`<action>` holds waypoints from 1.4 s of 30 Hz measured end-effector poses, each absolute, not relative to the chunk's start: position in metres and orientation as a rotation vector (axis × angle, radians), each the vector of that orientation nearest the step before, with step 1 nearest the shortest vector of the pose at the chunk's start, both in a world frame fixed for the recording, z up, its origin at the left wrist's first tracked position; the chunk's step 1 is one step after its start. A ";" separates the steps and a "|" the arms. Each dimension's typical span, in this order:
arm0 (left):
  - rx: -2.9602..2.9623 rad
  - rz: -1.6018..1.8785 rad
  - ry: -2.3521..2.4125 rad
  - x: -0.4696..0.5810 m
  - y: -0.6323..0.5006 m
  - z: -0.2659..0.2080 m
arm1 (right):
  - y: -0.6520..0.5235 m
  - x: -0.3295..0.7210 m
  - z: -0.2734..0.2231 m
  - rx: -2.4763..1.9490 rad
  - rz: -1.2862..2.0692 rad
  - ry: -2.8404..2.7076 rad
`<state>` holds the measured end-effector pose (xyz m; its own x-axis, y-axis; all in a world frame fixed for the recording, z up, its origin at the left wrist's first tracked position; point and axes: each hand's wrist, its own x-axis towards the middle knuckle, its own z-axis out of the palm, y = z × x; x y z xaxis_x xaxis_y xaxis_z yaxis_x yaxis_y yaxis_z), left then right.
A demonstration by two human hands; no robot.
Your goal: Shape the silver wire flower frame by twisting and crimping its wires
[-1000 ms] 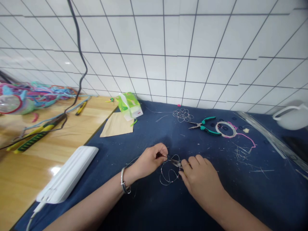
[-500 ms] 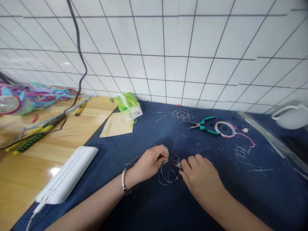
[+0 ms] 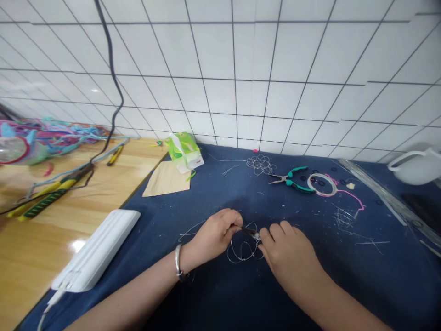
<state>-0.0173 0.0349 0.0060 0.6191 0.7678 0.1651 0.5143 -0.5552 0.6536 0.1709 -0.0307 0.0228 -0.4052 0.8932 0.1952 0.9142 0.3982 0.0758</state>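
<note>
Low in the middle of the view, my left hand (image 3: pixel 219 231) is closed in a pinch on thin silvery wire. My right hand (image 3: pixel 288 255) is wrapped round a small pair of pliers (image 3: pixel 254 234). Their dark jaws point left towards my left fingertips, and the handles are hidden under my palm. Between and below the hands lies a looped wire shape (image 3: pixel 237 261) with small beads on it. A loose wire tail (image 3: pixel 189 233) runs out to the left behind my left hand. The exact spot where jaws and wire meet is too small to tell.
Behind my hands lie a finished-looking wire flower (image 3: pixel 261 164), teal-handled pliers (image 3: pixel 292 179) and a white ring spool (image 3: pixel 323 195). Wire scraps (image 3: pixel 344 219) and a white mug (image 3: pixel 415 167) are on the right. A white power bank (image 3: pixel 98 250) and green packet (image 3: pixel 184 150) stand left.
My left hand has shifted very slightly, its fingers turning a little at the plier tips. My right hand stays almost still, and the wire loops have barely moved.
</note>
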 end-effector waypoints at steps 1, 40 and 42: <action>2.280 0.591 1.004 -0.017 0.035 0.006 | -0.031 0.171 0.023 -1.640 -0.256 -2.520; 2.104 0.441 0.918 -0.026 0.045 0.009 | 0.008 0.212 0.019 -1.344 0.841 -2.531; 2.099 0.438 0.919 -0.026 0.044 0.009 | 0.008 0.212 0.019 -1.343 0.844 -2.530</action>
